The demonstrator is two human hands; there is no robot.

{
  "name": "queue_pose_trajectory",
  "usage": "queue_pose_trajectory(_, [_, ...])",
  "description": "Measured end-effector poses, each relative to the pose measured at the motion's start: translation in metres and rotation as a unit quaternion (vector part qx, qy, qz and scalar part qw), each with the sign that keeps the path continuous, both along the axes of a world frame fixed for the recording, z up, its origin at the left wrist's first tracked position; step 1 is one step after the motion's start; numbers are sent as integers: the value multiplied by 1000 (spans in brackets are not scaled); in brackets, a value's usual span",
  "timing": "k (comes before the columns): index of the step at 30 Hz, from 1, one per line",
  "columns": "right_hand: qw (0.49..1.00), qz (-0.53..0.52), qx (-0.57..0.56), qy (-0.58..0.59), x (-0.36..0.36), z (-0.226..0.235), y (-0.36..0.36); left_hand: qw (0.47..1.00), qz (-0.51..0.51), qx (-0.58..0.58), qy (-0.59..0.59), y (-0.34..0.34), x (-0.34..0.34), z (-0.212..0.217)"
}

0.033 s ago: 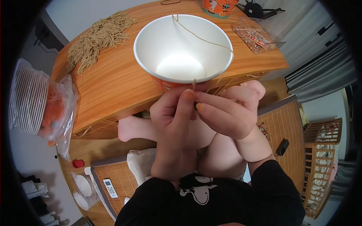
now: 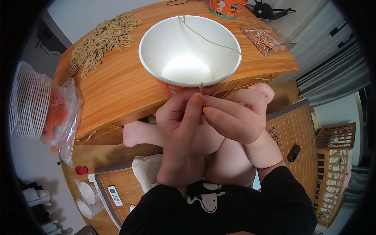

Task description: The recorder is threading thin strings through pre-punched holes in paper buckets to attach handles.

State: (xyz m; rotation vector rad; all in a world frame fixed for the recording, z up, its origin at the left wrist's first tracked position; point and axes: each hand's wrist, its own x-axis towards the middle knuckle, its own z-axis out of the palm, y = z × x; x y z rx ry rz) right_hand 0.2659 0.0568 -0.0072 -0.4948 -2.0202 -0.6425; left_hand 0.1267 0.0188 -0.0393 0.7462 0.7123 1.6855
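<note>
A paper bowl (image 2: 172,43), white inside and orange outside, is held up over the near edge of a wooden table (image 2: 117,90). A thin tan string (image 2: 211,41) runs across its mouth from the far rim to the right rim. Another short end of string sticks up at the near rim. My left hand (image 2: 182,129) grips the bowl's near wall, with the thumb just below the rim. My right hand (image 2: 233,121) touches the left one, and its fingertips pinch the string end at the rim.
A heap of tan strings (image 2: 102,39) lies at the table's far left. A stack of bowls in a plastic bag (image 2: 35,105) is at the left. An orange cup (image 2: 227,8) and a clear packet (image 2: 266,39) sit at the far right. Below are my bare legs, a remote control (image 2: 115,196) and a wooden crib (image 2: 333,156).
</note>
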Motion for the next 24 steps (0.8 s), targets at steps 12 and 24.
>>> queue_pose_trajectory(12, [984, 39, -133, 111, 1, -6, -2, 986, 45, 100, 126, 4, -5, 8])
queue_pose_trajectory(24, [933, 134, -303, 136, 12, -4, -1, 968, 132, 121, 179, 7, 0, 4])
